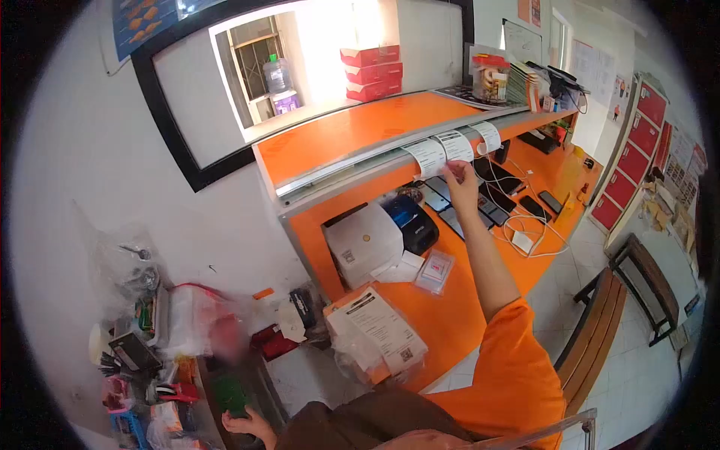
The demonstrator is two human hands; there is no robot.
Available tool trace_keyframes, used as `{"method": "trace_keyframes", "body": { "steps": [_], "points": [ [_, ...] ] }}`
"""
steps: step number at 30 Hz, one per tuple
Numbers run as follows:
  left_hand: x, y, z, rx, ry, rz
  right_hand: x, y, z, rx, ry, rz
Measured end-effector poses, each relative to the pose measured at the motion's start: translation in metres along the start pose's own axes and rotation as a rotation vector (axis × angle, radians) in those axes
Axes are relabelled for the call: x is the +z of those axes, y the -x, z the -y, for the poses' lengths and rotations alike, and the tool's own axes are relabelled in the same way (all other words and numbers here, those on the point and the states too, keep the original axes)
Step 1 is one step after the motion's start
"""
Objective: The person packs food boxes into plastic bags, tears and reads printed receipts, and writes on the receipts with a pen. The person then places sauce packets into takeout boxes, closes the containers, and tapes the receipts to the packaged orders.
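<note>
Heads up: phones (535,208), a white adapter (523,241) and a boxy black printer (416,217) crowd the space under your right hand (459,174). Three curling paper slips (454,147) hang off the smooth orange counter (360,127); your fingertips are at the middle one, can't tell if pinching. Left hand's (251,426) fingers look loosely spread. Three red boxes (371,73) sit stacked behind.

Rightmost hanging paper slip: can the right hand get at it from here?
Probably yes: the rightmost slip hangs close to the right hand, which is at the neighbouring slip, and nothing visible blocks the way.
</note>
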State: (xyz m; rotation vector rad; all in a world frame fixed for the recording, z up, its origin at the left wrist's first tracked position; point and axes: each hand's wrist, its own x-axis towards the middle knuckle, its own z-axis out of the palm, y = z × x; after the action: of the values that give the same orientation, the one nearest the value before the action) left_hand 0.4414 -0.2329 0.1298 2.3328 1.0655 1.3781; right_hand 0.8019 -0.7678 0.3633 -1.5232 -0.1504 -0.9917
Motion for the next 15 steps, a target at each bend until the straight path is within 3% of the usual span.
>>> {"method": "trace_keyframes", "body": {
  "steps": [6, 10, 15],
  "points": [
    [-0.002, 0.004, -0.037, 0.324, 0.161, 0.054, 0.004, -0.002, -0.008, 0.018, -0.207, 0.038],
    [-0.023, -0.009, -0.117, 0.156, 0.366, 0.274, 0.007, 0.007, -0.002, 0.172, -0.355, 0.087],
    [-0.032, -0.015, -0.149, 0.248, 0.508, 0.323, 0.013, 0.009, 0.0, 0.171, -0.436, 0.12]
  ]
}}
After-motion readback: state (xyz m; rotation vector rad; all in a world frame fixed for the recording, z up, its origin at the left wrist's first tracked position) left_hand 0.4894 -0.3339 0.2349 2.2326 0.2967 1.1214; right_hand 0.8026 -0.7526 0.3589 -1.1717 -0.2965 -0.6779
